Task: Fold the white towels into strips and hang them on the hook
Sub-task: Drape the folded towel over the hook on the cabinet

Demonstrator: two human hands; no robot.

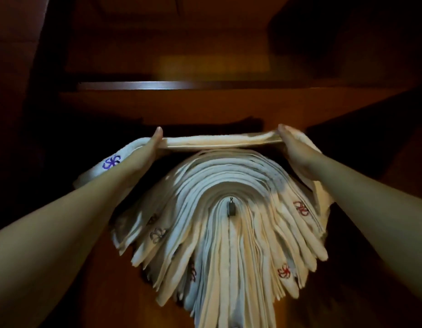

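Head view: two hands stretch a folded white towel strip above a hook already loaded with towels.

Dark brown wooden panelling (205, 107) fills the background, with a glossy ledge (157, 85) running across it higher up. Against it a thick stack of folded white towels (217, 245) drapes over a small metal hook (231, 207), the layers arching over its tip and fanning downward on both sides; several carry red, grey or brown embroidered flower marks. Just above the stack, the white towel strip (219, 142) is held level and taut. The left hand (150, 145) grips its left end, fingers curled round the cloth, and that end hangs past the forearm showing a purple flower mark (111, 161). The right hand (292, 144) grips the right end the same way, with loose cloth trailing under the wrist.
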